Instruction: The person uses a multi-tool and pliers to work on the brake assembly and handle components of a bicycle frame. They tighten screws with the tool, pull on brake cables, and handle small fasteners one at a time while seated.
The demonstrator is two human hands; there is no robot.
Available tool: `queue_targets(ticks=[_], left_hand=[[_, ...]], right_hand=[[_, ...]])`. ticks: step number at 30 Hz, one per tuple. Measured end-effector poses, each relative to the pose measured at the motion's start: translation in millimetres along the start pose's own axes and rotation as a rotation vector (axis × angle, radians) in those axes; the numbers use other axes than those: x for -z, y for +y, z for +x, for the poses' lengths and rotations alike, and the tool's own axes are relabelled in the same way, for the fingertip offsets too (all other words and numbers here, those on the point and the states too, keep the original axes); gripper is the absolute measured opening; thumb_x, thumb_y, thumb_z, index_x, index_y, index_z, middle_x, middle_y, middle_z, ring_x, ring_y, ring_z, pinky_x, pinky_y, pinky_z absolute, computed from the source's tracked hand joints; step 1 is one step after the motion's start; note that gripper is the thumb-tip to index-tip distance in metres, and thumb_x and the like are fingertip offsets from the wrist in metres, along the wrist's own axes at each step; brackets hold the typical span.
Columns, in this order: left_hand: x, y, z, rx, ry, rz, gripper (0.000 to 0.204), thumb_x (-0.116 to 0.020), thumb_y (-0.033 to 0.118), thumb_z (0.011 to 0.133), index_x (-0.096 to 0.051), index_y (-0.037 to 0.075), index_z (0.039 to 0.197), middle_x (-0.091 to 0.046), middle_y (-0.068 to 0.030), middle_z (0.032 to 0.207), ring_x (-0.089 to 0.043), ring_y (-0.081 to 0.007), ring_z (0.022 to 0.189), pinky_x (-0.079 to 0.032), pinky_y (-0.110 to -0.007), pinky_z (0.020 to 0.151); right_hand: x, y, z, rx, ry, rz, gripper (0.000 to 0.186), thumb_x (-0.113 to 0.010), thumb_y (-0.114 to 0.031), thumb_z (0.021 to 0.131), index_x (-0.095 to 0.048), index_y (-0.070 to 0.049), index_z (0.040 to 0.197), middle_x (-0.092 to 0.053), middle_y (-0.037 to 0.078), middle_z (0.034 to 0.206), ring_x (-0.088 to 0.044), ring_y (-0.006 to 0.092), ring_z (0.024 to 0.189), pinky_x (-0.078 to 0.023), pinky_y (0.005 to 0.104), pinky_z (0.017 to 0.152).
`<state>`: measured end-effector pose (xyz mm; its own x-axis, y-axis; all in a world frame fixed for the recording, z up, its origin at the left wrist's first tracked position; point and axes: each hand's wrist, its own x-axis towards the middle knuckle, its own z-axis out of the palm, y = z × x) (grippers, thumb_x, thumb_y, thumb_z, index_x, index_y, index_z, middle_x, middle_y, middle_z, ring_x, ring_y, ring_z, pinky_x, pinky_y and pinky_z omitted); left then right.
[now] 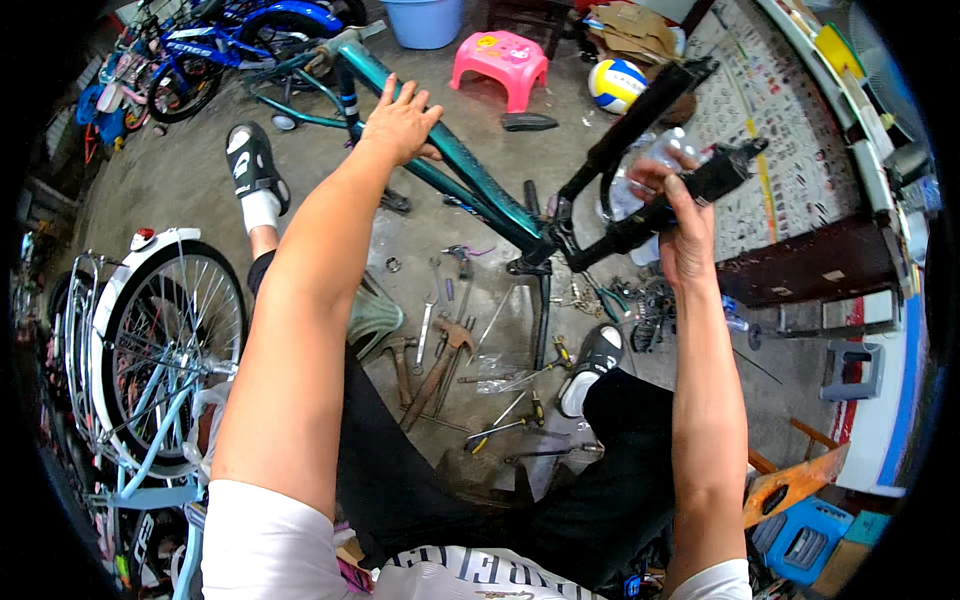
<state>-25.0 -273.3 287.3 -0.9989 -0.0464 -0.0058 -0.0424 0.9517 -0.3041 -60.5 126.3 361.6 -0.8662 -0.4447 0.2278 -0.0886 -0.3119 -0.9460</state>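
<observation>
"Where are your hands right now?"

"My left hand [402,118] lies flat on the green bike frame [470,180], fingers spread, that grip open and pressing on the tube rather than wrapped round it. My right hand [685,225] has its grip closed round one leg of the black fork [650,150]."

"And the frame itself?"

"It runs slantwise over the concrete floor [180,180], from near the blue bucket [425,20] to the fork in front of me."

"What's underneath?"

"Loose tools on the floor between my feet: a hammer [440,365], wrenches [428,322], screwdrivers [510,425]. A pink stool [500,62] and a ball [617,84] sit beyond the frame, and a light blue bike's wheel [165,350] stands at my left."
</observation>
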Motion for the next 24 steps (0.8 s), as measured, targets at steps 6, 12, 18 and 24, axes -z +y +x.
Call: queue_targets(ticks=[6, 12, 18, 24], left_hand=[[0.3, -17.0, 1.9, 0.108, 0.030, 0.040, 0.075, -0.080, 0.055, 0.077, -0.055, 0.014, 0.135, -0.054, -0.0093, 0.137, -0.038, -0.0335, 0.142, -0.017, -0.062, 0.124], [-2.9, -17.6, 4.6, 0.273, 0.075, -0.049, 0.070, -0.078, 0.056, 0.080, -0.055, 0.014, 0.132, -0.054, -0.0116, 0.134, -0.039, -0.0354, 0.141, -0.014, -0.068, 0.122], [-30.1, -15.9, 30.4, 0.215, 0.183, 0.029, 0.070, -0.078, 0.058, 0.079, -0.057, 0.015, 0.130, -0.056, -0.0103, 0.132, -0.042, -0.0336, 0.139, -0.014, -0.067, 0.123], [-56.7, -7.1, 25.9, 0.102, 0.386, -0.021, 0.072, -0.081, 0.054, 0.079, -0.056, 0.016, 0.135, -0.056, -0.0075, 0.134, -0.045, -0.0320, 0.136, -0.018, -0.062, 0.123]], right_hand=[[-58.3, 14.7, 34.9, 0.126, 0.215, -0.024, 0.018, -0.075, -0.013, 0.092, -0.061, -0.004, 0.086, -0.056, 0.003, 0.067, -0.052, 0.0134, 0.054, -0.043, 0.0299, 0.052], [-59.9, 25.2, 90.5, 0.216, 0.210, -0.052, 0.014, -0.079, -0.005, 0.087, -0.066, -0.002, 0.084, -0.061, 0.002, 0.068, -0.057, 0.0121, 0.055, -0.045, 0.0274, 0.053], [-16.2, 52.1, 116.3, 0.123, 0.145, 0.054, 0.014, -0.072, -0.008, 0.086, -0.064, 0.000, 0.078, -0.058, 0.006, 0.064, -0.054, 0.0185, 0.052, -0.045, 0.0326, 0.054], [25.4, 81.5, 95.6, 0.070, 0.109, -0.016, 0.015, -0.065, -0.015, 0.095, -0.060, -0.002, 0.089, -0.057, 0.006, 0.073, -0.056, 0.0181, 0.069, -0.048, 0.0348, 0.070]])
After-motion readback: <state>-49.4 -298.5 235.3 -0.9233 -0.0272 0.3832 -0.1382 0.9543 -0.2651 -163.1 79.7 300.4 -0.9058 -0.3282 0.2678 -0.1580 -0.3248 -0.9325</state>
